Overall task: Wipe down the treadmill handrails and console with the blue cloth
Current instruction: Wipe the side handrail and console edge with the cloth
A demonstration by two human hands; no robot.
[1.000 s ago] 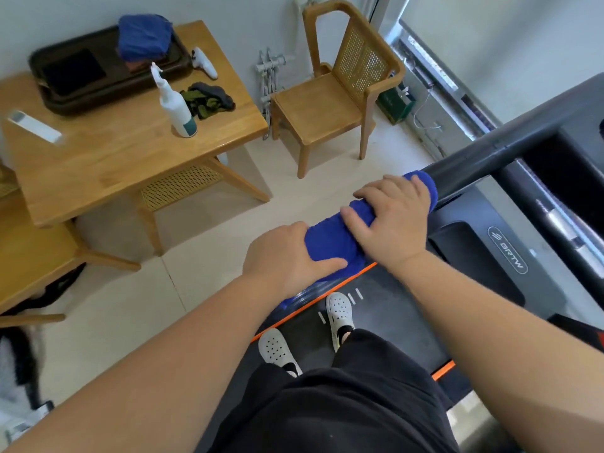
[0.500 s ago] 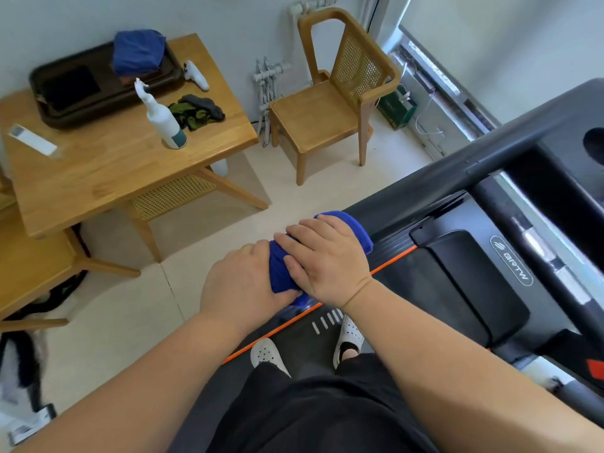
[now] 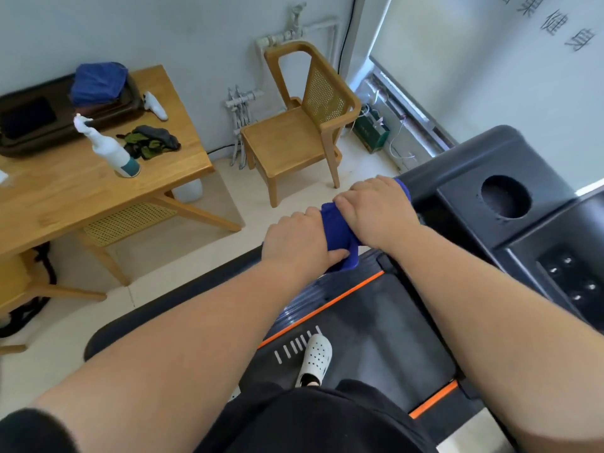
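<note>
The blue cloth is wrapped around the treadmill's left handrail, a black bar that runs up to the console. My left hand grips the cloth's near end and my right hand grips its far end, side by side on the rail. A corner of cloth hangs below my left thumb. The black console sits just beyond my right hand, with a round cup hole and a button panel. The rail under the cloth is hidden.
A wooden table at left carries a white spray bottle, a dark tray with another blue cloth, and dark gloves. A wooden chair stands by the wall. My white shoe rests on the treadmill belt.
Both hands slid the cloth down the handrail toward me, then back up it toward the console. The view has tilted up, showing more of the console.
</note>
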